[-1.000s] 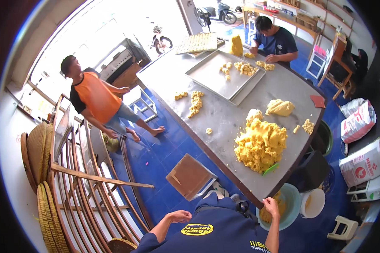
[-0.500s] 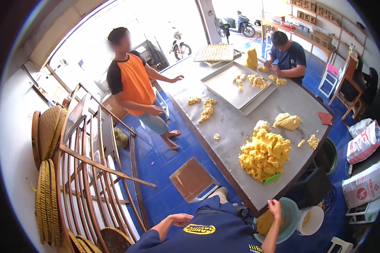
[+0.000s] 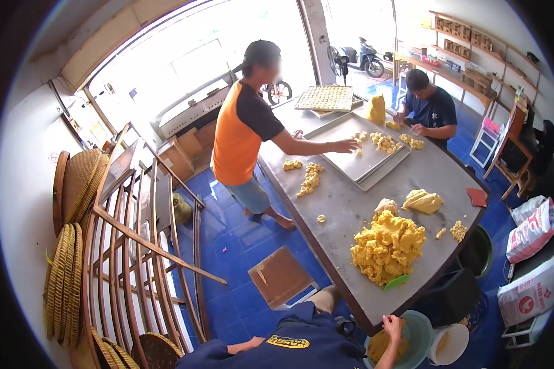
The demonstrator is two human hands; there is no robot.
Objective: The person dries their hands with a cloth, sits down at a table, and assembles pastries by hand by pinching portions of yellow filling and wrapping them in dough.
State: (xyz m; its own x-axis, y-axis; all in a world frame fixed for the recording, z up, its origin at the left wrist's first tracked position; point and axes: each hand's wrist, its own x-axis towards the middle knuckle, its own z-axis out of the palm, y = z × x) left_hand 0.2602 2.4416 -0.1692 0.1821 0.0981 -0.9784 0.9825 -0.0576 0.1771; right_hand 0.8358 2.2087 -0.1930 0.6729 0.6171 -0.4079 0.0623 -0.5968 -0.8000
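Observation:
My right hand (image 3: pixel 391 325) reaches down into a teal bowl (image 3: pixel 420 329) of yellow dough (image 3: pixel 378 345) by the near corner of the grey table (image 3: pixel 345 209). Its fingers rest on the dough; its grip is unclear. My left arm (image 3: pixel 251 344) lies against my dark blue shirt (image 3: pixel 301 344), and the hand itself is not clearly shown. A big heap of yellow dough lumps (image 3: pixel 388 246) sits on the table just beyond the bowl, with a green scraper (image 3: pixel 396 282) at its near edge.
A person in an orange shirt (image 3: pixel 243 132) reaches onto a metal tray (image 3: pixel 357 154). Another person in blue (image 3: pixel 431 107) sits at the far end. A wooden stool (image 3: pixel 280 277), a white bucket (image 3: pixel 449 344), sacks (image 3: pixel 532 230) and a wooden rack (image 3: pixel 135 246) stand around.
The person in orange has risen from a crouch, stepped to the table and stretched an arm onto the tray. My right hand stays at the teal bowl.

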